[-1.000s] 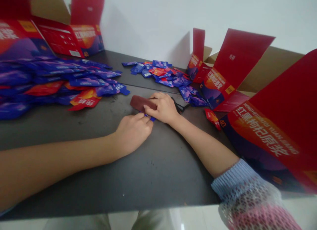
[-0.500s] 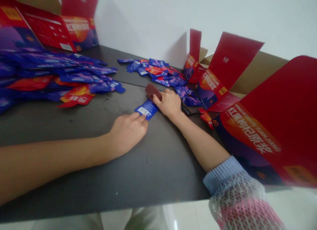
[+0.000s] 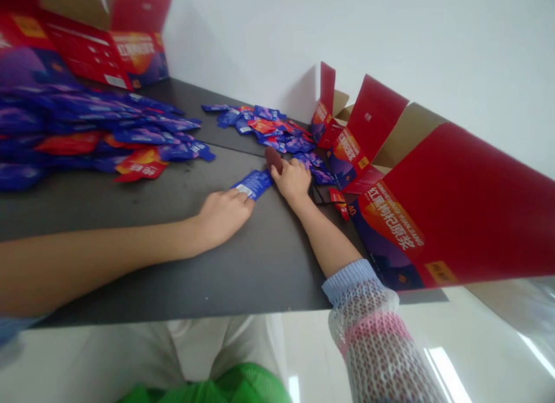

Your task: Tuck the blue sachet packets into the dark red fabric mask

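Observation:
A blue pouch with a white barcode lies flat on the dark table. My left hand has its fingers curled over the near end of it, partly covering the barcode. In my right hand is a dark red-brown oblong object, its rounded end showing past the thumb; the rest is hidden, so its kind is unclear. This hand is at the pouch's far end, and whether the object touches the pouch I cannot tell. Just beyond the right fingers are more blue pouches.
A heap of blue and red pouches spreads at left, with open red cartons behind it. Another pile lies at the back by the wall. Open red cartons line the right side, a red pouch beside the nearest.
The view has tilted downward and shifted right. The red-brown object now stands more upright, slightly farther right of the pouch's far end. My left hand still rests on the pouch.

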`<state>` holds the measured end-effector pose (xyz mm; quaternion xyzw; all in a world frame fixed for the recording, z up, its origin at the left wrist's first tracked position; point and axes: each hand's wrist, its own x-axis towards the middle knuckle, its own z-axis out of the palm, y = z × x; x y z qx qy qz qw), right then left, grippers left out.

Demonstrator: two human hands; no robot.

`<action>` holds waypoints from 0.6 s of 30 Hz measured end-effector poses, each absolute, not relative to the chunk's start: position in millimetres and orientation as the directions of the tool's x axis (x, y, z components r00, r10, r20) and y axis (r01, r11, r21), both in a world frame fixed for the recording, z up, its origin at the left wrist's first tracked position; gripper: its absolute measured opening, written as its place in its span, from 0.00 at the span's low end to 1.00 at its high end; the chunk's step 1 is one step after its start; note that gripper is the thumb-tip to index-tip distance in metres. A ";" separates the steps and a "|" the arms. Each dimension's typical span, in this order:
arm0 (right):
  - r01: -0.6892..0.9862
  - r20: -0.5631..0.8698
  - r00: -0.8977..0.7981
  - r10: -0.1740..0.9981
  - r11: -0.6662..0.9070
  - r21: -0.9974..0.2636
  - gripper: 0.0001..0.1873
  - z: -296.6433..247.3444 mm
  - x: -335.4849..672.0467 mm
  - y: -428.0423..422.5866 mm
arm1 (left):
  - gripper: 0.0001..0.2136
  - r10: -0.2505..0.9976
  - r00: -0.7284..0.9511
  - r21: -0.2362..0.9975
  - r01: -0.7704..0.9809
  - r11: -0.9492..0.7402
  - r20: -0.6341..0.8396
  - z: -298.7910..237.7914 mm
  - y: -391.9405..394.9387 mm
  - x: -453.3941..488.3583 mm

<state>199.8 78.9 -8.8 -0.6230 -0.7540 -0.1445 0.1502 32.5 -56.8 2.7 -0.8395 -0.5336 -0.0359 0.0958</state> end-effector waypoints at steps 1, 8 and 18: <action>0.983 0.418 -0.176 0.891 0.182 0.026 0.24 -8.3 202.1 76.6 | 0.15 0.886 0.431 -0.115 0.902 -0.417 0.169 2.9 -55.9 32.4; 0.931 0.429 -0.354 0.831 0.356 0.078 0.23 -2.2 202.9 30.0 | 0.16 0.879 0.421 -0.071 0.906 -0.416 0.223 4.3 -56.1 29.8; 0.792 0.249 -0.602 0.759 0.607 0.064 0.24 6.1 193.4 -1.7 | 0.15 0.909 0.230 0.356 0.865 -0.354 0.346 -7.1 -20.4 12.5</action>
